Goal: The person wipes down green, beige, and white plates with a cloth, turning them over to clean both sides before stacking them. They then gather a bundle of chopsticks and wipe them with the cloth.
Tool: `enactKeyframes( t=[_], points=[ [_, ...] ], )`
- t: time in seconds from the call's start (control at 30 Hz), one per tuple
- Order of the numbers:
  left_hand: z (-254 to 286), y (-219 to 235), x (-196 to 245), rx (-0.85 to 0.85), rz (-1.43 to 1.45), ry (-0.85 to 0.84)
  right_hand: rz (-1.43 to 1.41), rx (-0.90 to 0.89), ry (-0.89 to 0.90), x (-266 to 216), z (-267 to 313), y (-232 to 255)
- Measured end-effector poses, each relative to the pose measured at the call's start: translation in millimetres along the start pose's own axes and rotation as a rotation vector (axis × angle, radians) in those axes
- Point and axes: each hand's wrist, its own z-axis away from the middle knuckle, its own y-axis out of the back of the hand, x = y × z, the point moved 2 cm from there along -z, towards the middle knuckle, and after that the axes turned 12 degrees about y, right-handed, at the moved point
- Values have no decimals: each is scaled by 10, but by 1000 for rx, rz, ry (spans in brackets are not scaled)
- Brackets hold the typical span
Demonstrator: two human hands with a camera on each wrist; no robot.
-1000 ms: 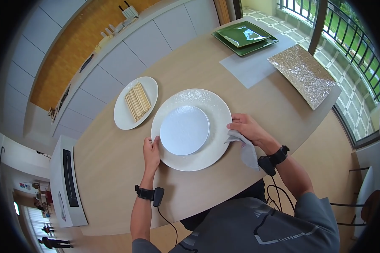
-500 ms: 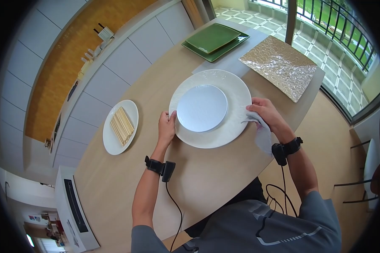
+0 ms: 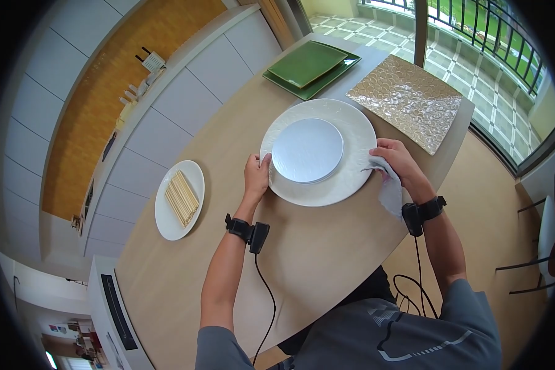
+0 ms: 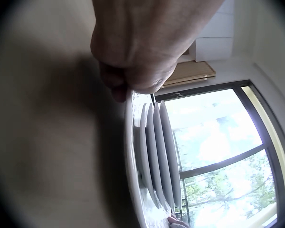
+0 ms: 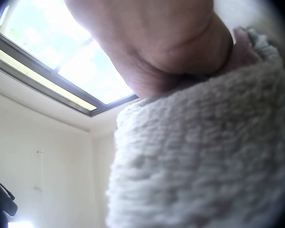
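A large round white plate (image 3: 356, 166) with a patterned rim carries a stack of smaller white plates (image 3: 308, 150); several show edge-on (image 4: 154, 152) in the left wrist view. The left hand (image 3: 256, 177) grips the large plate's left rim, thumb on top and fingers underneath. At its right rim, the right hand (image 3: 401, 164) pinches the edge and also holds a grey-white cloth (image 3: 389, 190) that hangs down. Textured cloth (image 5: 199, 152) fills much of the right wrist view, hiding the right fingertips. A shadow lies on the table under the large plate.
An oval white plate (image 3: 194, 227) with a bundle of pale sticks (image 3: 182, 198) lies at the left on the wooden table (image 3: 228, 135). Two stacked green plates (image 3: 307, 64) and a shiny patterned rectangular plate (image 3: 407, 102) stand at the far side. Cables hang from both wrist cameras.
Both hands have carried the large plate with its stack away from the body, toward the green and patterned plates. The cloth has moved along with the right hand. The head view has shifted.
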Motion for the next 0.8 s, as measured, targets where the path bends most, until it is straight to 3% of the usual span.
enactKeyframes(
  t=[0.73, 0.8],
  points=[
    [-106, -182, -11, -24, 27, 2, 18, 15, 14, 51, -16, 113],
    [-58, -178, 50, 45, -45, -1, 57, -8, 55, 151, -74, 173]
  ],
)
